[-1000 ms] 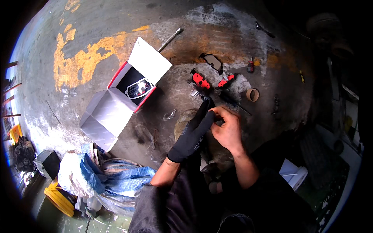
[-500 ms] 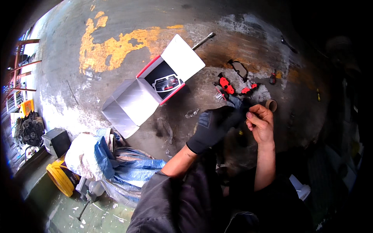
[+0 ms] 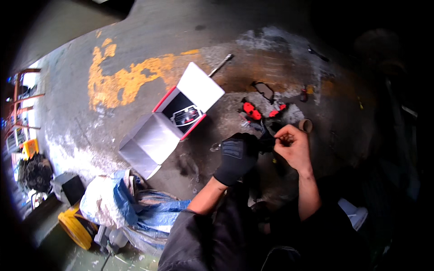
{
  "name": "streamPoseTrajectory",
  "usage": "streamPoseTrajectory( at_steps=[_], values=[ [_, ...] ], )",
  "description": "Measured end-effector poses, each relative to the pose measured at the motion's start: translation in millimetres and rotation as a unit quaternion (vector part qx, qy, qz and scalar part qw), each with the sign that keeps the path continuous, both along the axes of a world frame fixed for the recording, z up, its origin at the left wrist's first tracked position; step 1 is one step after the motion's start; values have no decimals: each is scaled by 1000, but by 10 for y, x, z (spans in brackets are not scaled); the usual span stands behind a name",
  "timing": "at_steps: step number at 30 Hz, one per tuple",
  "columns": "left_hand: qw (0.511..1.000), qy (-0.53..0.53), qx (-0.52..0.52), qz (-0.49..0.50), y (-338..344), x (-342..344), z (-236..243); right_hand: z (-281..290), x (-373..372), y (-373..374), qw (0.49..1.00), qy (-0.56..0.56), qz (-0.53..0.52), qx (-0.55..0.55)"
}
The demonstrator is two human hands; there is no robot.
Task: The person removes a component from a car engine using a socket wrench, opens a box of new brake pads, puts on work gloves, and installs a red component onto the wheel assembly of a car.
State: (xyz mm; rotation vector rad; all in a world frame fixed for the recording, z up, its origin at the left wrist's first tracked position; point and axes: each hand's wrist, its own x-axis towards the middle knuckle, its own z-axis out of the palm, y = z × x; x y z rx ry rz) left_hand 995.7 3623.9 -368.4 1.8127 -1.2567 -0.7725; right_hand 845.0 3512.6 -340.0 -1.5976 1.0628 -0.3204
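My left hand (image 3: 238, 153) wears a black glove, its back turned up and its fingers curled forward around something hidden in shadow. Just right of it, my bare right hand (image 3: 293, 147) pinches the edge of a dark, limp-looking piece (image 3: 267, 142) between thumb and fingertips. That piece spans the gap between both hands; its kind is too dark to tell. Beyond my hands lie brake pads with red parts (image 3: 252, 111), another red-marked pad (image 3: 277, 110) and a grey-faced brake pad (image 3: 264, 91). A grey striped thing (image 3: 259, 128) shows by the left glove.
An opened white-and-red carton (image 3: 157, 135) with a packaged part inside stands left of my hands. A metal bar tool (image 3: 221, 65) lies behind it. On the right are a screwdriver (image 3: 304, 94) and a tape roll (image 3: 306, 125). A blue-white sack (image 3: 158, 205) and yellow bucket (image 3: 74, 228) sit lower left.
The view has shifted, so the floor things sit further left and mostly lower. My gloved left hand has drawn back from the right hand, widening the gap; the right fingers still pinch.
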Motion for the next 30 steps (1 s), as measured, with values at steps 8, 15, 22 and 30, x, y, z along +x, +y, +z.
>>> streamPoseTrajectory(
  at_steps=[8,15,22,30],
  values=[
    [987,-134,78,-50,-152,-248,-62,125,6,13,995,-36,91,34],
    [976,-167,139,-22,-276,-226,-152,81,0,47,997,-20,63,30],
    [997,-82,-12,2,-196,-125,-567,301,188,171,939,-53,135,-313],
    [988,151,-10,-18,9,43,-727,-25,305,233,901,-44,243,-356]
  ],
)
